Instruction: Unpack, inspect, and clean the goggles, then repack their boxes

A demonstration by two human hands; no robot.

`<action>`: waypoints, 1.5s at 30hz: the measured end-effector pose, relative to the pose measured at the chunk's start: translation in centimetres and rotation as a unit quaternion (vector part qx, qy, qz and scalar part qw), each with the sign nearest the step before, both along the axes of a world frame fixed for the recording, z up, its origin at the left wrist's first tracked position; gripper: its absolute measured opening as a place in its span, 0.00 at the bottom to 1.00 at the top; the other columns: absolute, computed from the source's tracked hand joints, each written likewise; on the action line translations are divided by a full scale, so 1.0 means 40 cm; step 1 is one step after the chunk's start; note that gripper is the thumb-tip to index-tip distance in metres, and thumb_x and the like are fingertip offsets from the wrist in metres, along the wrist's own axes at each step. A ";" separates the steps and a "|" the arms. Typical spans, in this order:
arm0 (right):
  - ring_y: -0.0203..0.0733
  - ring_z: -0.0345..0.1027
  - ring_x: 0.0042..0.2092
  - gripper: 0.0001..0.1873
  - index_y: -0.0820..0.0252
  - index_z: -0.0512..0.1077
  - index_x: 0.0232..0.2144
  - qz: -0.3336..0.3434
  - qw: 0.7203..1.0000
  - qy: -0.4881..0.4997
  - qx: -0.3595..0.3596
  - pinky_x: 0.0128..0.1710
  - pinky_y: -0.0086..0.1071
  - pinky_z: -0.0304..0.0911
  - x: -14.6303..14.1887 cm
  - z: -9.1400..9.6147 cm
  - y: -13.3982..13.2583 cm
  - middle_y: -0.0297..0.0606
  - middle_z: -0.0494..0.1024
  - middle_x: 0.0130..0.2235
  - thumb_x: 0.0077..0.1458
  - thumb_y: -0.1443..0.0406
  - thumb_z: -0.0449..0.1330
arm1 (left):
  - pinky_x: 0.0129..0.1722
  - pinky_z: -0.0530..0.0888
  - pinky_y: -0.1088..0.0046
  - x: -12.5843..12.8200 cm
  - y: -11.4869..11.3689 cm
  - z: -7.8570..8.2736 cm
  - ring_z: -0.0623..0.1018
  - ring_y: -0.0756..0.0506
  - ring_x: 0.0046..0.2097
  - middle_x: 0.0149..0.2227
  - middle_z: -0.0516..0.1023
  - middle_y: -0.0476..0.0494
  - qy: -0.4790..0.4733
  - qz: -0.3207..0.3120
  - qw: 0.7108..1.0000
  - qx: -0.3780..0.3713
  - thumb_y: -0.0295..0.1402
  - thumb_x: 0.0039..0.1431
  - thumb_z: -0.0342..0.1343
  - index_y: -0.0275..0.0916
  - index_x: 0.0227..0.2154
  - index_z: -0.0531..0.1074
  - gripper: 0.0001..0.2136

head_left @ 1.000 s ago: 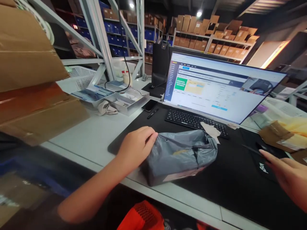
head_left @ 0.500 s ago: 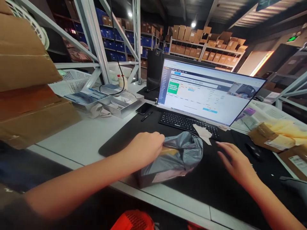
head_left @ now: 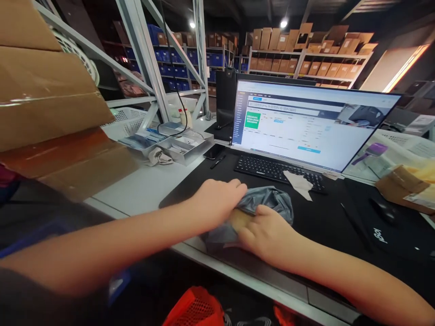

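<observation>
A crumpled grey plastic mailing bag [head_left: 272, 199] lies on the black desk mat [head_left: 183, 192] near the front edge. Inside its opening a yellowish-brown item [head_left: 240, 220] shows in part; its kind I cannot make out. My left hand [head_left: 220, 199] grips the bag's left rim with curled fingers. On the near right side, my right hand [head_left: 267, 231] is closed on the bag, thumb up and close to my left hand. Both hands cover much of the bag.
Behind the bag stand a keyboard [head_left: 268, 167] with a torn paper piece [head_left: 299, 183] and a monitor [head_left: 306, 122]. A phone [head_left: 213, 151], pen [head_left: 218, 162] and metal trays [head_left: 186, 147] are left. A mouse [head_left: 383, 211] and carton [head_left: 401, 185] are right. Large cardboard [head_left: 50, 99] juts in at left.
My right hand has moved left from beside the bag and closed on it. My left hand keeps its hold. The view has shifted slightly, and the bag's opening looks narrower.
</observation>
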State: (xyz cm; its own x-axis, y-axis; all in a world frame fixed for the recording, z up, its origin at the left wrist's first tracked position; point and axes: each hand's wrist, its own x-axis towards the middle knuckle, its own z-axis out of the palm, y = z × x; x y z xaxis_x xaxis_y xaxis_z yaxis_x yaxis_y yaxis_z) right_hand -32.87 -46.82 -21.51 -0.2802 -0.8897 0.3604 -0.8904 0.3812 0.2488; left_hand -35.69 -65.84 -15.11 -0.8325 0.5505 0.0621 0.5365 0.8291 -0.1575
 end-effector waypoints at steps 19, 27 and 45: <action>0.48 0.66 0.54 0.17 0.59 0.74 0.35 -0.047 0.995 -0.067 -0.055 0.66 0.49 0.42 0.020 0.035 0.216 0.40 0.79 0.39 0.67 0.55 0.52 | 0.58 0.71 0.64 -0.154 -0.053 -0.025 0.74 0.40 0.57 0.57 0.73 0.38 -0.030 -0.101 0.975 0.197 0.29 0.50 0.61 0.39 0.55 0.68 0.27; 0.46 0.63 0.39 0.24 0.60 0.72 0.26 -0.015 0.999 0.007 -0.043 0.56 0.45 0.56 -0.060 0.061 0.212 0.39 0.73 0.27 0.67 0.52 0.49 | 0.47 0.73 0.59 -0.104 0.159 -0.007 0.78 0.38 0.50 0.53 0.75 0.30 0.152 -0.211 0.965 -0.044 0.24 0.64 0.48 0.33 0.59 0.64 0.21; 0.37 0.50 0.27 0.22 0.58 0.63 0.16 -0.021 0.984 -0.041 -0.174 0.35 0.36 0.53 0.040 -0.071 0.208 0.31 0.64 0.19 0.63 0.62 0.55 | 0.23 0.57 0.69 -0.377 0.140 -0.121 0.75 0.44 0.27 0.27 0.77 0.42 0.164 -0.291 0.940 -0.062 0.27 0.51 0.53 0.38 0.28 0.74 0.05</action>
State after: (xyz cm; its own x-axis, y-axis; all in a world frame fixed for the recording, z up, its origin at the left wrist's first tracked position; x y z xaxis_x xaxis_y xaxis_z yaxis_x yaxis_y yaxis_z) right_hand -31.29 -38.52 -24.34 -0.3548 -0.7040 0.6152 -0.8836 0.4676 0.0255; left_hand -50.78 -60.23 -19.95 -0.3345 0.9271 0.1693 0.7994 0.3743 -0.4700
